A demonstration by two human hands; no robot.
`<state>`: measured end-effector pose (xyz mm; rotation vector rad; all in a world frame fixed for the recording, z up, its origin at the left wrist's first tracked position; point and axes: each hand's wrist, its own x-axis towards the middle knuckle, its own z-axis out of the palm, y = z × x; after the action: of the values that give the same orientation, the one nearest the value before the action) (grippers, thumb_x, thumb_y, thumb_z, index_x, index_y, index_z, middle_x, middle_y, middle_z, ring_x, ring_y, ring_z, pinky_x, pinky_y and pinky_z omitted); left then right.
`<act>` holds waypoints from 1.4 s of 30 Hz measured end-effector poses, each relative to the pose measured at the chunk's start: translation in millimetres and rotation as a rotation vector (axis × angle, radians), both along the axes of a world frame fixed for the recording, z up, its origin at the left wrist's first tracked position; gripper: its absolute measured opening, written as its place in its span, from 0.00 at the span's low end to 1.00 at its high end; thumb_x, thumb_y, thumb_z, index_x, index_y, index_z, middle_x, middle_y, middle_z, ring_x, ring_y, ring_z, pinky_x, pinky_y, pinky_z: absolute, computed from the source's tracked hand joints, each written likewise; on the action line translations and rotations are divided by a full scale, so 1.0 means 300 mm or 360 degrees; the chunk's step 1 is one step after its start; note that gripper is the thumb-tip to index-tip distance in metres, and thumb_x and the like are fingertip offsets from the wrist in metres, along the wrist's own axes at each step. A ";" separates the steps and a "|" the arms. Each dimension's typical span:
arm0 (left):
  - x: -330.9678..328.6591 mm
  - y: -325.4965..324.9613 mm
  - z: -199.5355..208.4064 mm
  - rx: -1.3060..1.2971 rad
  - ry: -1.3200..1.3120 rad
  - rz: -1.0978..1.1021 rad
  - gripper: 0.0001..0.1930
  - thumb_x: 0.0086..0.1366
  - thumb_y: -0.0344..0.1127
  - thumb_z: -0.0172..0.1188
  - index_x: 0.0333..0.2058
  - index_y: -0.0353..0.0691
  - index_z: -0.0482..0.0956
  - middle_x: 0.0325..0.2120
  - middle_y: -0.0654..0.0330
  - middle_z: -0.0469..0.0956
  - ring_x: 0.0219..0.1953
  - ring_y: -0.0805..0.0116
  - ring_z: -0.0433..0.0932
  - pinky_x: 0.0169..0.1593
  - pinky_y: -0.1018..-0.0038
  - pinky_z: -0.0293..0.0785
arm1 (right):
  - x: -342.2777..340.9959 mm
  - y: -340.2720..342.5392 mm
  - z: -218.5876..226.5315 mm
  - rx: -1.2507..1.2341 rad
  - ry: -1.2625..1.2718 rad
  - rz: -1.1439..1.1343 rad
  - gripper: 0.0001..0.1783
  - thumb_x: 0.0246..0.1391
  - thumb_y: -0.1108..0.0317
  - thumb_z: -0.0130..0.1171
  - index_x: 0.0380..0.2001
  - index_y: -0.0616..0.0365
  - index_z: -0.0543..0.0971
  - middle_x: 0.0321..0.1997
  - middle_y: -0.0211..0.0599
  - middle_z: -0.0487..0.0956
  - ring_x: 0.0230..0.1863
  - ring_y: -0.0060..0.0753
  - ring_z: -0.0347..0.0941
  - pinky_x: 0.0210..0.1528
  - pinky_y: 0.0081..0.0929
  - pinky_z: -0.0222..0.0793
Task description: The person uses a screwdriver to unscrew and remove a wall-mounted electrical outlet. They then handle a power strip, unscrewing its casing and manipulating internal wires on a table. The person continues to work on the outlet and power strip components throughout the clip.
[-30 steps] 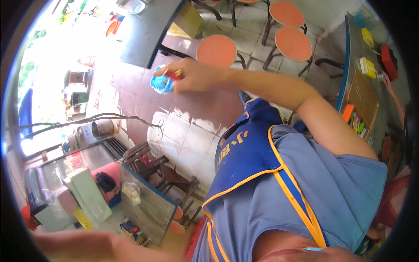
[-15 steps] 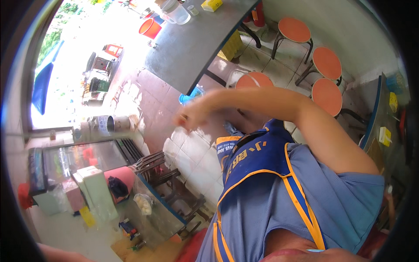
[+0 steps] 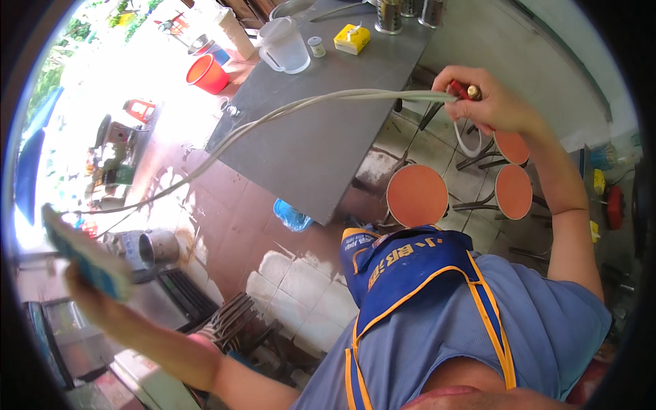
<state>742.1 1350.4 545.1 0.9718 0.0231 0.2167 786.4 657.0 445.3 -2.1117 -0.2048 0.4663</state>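
My right hand (image 3: pixel 497 104) is raised at the right, its fingers closed around a pale hose (image 3: pixel 328 97). A red piece and a brass-coloured end stick out of the grip, and a loop of the hose hangs below it. From there the hose runs left above the grey table (image 3: pixel 294 160) toward the bright doorway. At the far left, my left hand (image 3: pixel 89 290) grips a flat white-and-blue thing (image 3: pixel 89 256); motion blurs it, so its kind cannot be made out.
On the table stand a clear plastic jug (image 3: pixel 283 44), a yellow tissue pack (image 3: pixel 352 39) and metal canisters (image 3: pixel 389 17). A red bucket (image 3: pixel 207 74) is beyond its left edge. Orange-topped stools (image 3: pixel 417 196) stand at the right. A blue bag (image 3: pixel 292 215) lies under the table corner.
My right arm has swung from across my body up to the right, and the hose now shows in that hand. My left arm has come up into view with the flat thing. The view has shifted.
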 end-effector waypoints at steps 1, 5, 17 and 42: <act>0.054 -0.063 -0.152 0.0180 0.0078 0.0079 0.31 0.64 0.36 0.57 0.65 0.30 0.67 0.56 0.45 0.76 0.57 0.56 0.78 0.65 0.61 0.74 | 0.055 0.071 0.032 -0.0015 -0.0088 -0.0017 0.13 0.58 0.72 0.59 0.47 0.56 0.77 0.30 0.28 0.75 0.18 0.12 0.64 0.16 0.21 0.59; 0.225 -0.434 -0.510 0.0117 0.0243 0.0093 0.28 0.60 0.31 0.58 0.60 0.31 0.69 0.51 0.47 0.79 0.47 0.57 0.82 0.53 0.62 0.82 | 0.290 0.237 -0.017 -0.0316 -0.0612 0.0025 0.13 0.59 0.73 0.59 0.48 0.54 0.77 0.31 0.27 0.73 0.23 0.17 0.67 0.22 0.23 0.63; 0.618 -0.794 -0.954 0.0128 0.0325 -0.0192 0.19 0.61 0.22 0.51 0.52 0.33 0.65 0.42 0.55 0.74 0.41 0.68 0.77 0.48 0.69 0.78 | 0.945 0.266 -0.504 -0.0882 -0.0816 -0.0017 0.18 0.53 0.70 0.57 0.49 0.54 0.76 0.40 0.49 0.83 0.40 0.56 0.81 0.44 0.46 0.75; 0.576 -0.802 -1.243 0.0335 0.0339 0.0525 0.38 0.65 0.28 0.57 0.72 0.33 0.55 0.65 0.43 0.67 0.55 0.53 0.76 0.56 0.66 0.78 | 1.231 0.193 -1.274 -0.0627 -0.1383 0.0307 0.21 0.58 0.68 0.63 0.55 0.52 0.75 0.47 0.41 0.79 0.36 0.50 0.80 0.38 0.41 0.78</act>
<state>914.8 1109.8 172.3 1.1959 0.3638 0.4238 1155.6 714.8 63.3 -2.5765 -0.8743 -0.3706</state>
